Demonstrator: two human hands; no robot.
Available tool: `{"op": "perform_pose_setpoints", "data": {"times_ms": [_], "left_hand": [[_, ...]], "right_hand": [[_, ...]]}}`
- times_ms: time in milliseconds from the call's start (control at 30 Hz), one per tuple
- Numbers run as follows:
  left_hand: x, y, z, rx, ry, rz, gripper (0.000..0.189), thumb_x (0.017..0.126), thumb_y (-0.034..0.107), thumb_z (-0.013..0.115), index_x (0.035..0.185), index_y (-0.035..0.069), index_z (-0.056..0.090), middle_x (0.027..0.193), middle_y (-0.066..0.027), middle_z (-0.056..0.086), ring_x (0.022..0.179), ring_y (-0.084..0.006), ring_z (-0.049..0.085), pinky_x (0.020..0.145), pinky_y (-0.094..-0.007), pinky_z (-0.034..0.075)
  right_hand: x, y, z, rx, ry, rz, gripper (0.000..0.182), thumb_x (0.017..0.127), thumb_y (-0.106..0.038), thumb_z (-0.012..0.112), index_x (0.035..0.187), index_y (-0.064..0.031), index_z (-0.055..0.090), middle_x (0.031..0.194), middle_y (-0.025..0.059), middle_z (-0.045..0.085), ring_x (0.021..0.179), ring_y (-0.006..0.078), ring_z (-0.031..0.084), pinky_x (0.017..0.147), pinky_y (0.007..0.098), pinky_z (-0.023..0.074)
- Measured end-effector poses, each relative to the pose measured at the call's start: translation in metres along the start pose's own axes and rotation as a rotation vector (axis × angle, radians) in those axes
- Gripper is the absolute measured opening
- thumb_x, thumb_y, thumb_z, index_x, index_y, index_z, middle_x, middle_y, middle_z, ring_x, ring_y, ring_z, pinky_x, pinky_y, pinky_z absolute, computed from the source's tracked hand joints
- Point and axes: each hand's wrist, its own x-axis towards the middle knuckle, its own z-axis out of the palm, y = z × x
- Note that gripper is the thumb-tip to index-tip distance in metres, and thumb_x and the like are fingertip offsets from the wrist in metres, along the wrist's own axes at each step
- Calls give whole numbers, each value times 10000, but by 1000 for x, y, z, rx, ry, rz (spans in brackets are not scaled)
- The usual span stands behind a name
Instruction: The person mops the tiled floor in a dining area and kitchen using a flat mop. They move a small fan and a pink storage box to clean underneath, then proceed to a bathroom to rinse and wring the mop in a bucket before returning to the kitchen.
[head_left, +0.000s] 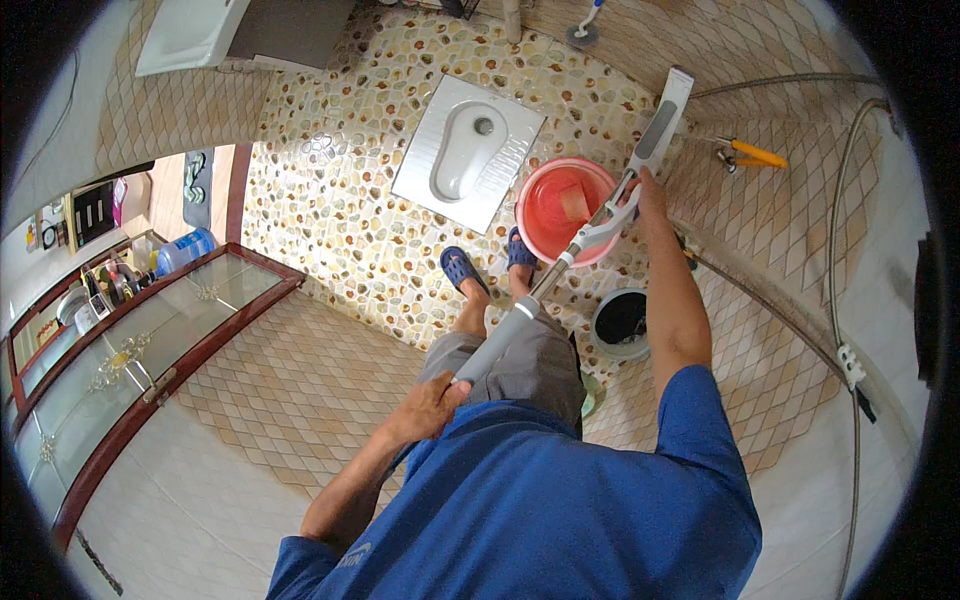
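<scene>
A mop with a grey-and-white flat head (663, 124) and a steel pole (551, 277) slants across in front of my body. My left hand (431, 409) is closed around the grey grip (496, 343) at the near end, by my waist. Up near the head, my right hand (651, 196) grips the mop beside its white lever (611, 229); most of those fingers are hidden. The head is raised toward the right-hand wall. Below the pole stands a pink plastic basin (536, 244). A pale rectangular patch shows inside it, perhaps a reflection.
A white squat toilet (420, 169) is set in the pebble-patterned floor (337, 210). A bucket (598, 330) with dark contents stands by my right leg. Hoses (834, 225) run along the right wall. A framed glass door (172, 322) stands open at left. A toilet brush (583, 35) is at the back.
</scene>
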Motion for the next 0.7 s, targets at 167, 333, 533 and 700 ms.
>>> {"op": "perform_pose_setpoints", "data": {"times_ms": [167,333,533,700], "left_hand": [[41,0,6,190,197,127,507,982,418,455,1230,-24,467,965,-298,611,908,-447,608,779,-504,460],[82,-7,15,113,236,244,585,987,415,422,1390,1,329,1181,-354,519,1044,-500,543,845,-520,429],[96,-36,31,44,308,340,575,979,525,393,939,-28,546,713,-141,545,696,-276,577,631,-420,449],[49,-48,42,63,232,257,601,983,543,374,840,6,601,639,-85,556,605,-225,557,580,-376,451]], "right_hand": [[-84,-10,-36,-521,237,-106,539,958,-463,424,932,16,670,856,189,675,828,346,630,750,465,445],[-223,4,13,-716,178,-378,593,958,-525,362,929,-22,676,880,194,673,826,397,629,751,469,462],[-223,-17,24,-813,-35,-564,513,956,-468,427,916,-9,654,826,240,637,795,438,601,717,489,447],[-131,-55,-20,-1155,92,-568,567,982,-479,343,960,-20,676,897,244,657,837,427,625,740,519,458]]}}
